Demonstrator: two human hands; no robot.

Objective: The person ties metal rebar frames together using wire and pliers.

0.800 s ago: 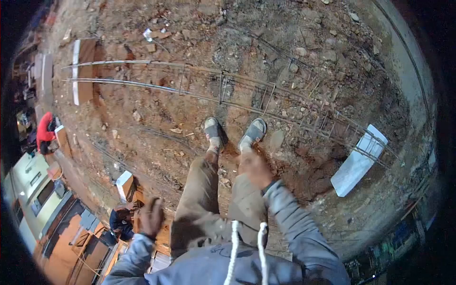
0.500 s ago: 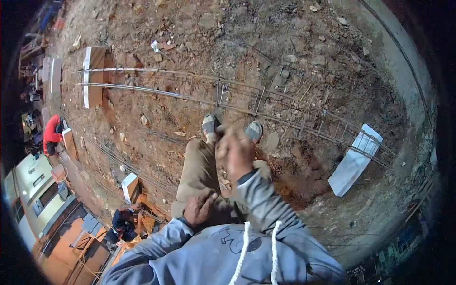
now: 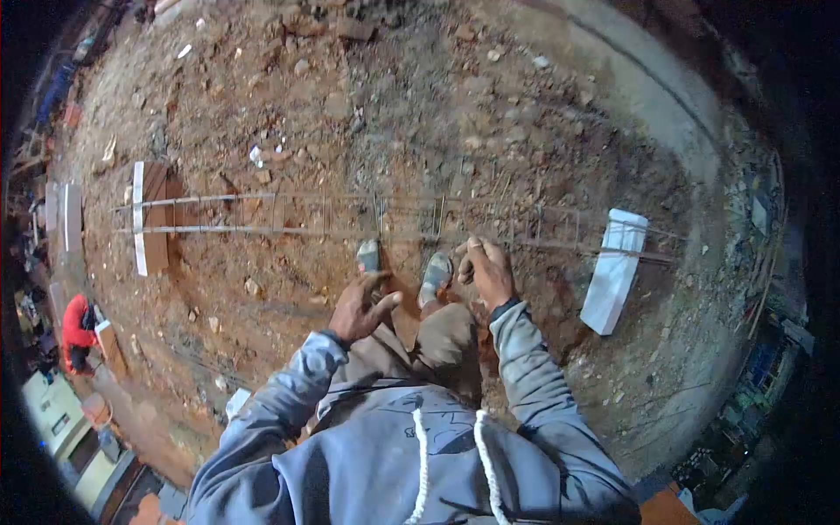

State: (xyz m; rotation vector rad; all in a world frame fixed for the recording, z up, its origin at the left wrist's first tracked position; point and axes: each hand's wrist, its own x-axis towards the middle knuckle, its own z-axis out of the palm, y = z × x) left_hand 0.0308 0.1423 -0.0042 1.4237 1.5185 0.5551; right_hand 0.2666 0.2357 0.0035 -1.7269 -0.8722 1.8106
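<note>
A ladder-like rebar cage [image 3: 297, 231] stretches across the view, its long bars joined by thin cross ties. Its right end rests on a white block [image 3: 611, 284], its left end on another pale block [image 3: 156, 249]. My left hand [image 3: 360, 308] hangs in front of my left leg, thumb and fingers apart, holding nothing visible. Just below the cage's near bar in this view is my right hand [image 3: 486, 271], its fingers curled into a pinch. I cannot tell whether anything small is between them.
My shoes [image 3: 436, 273] stand on rough, stony soil [image 3: 289, 306] beside the cage. A person in red [image 3: 77, 331] bends by another block [image 3: 110, 348] at far left. A concrete strip [image 3: 643, 87] curves along the upper right.
My left hand has risen off my thigh and opened. My right hand, blurred before, has moved right, away from my left hand. The whole view has shifted and turned slightly.
</note>
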